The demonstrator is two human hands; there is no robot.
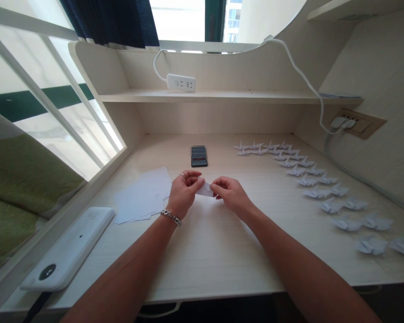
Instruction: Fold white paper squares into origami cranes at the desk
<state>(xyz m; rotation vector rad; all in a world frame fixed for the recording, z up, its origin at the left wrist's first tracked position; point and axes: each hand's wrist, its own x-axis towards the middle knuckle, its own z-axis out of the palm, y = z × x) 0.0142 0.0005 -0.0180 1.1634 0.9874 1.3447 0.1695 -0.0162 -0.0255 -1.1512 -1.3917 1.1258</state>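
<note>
My left hand (184, 193) and my right hand (232, 195) hold a small folded piece of white paper (204, 189) between them at the middle of the desk, pinching it with their fingertips. A chain bracelet (171, 217) circles my left wrist, and a ring sits on one finger of that hand. A loose pile of white paper sheets (141, 195) lies just left of my left hand. Several white origami cranes (306, 179) stand in two long rows to the right of my right hand.
A black phone (199, 156) lies face up beyond my hands on the pale wooden desk (222, 264). A long white device (67, 249) lies at the left edge by the window. Above is a shelf (205, 96) holding a white power strip (181, 82). A cable runs to a wall socket (343, 122).
</note>
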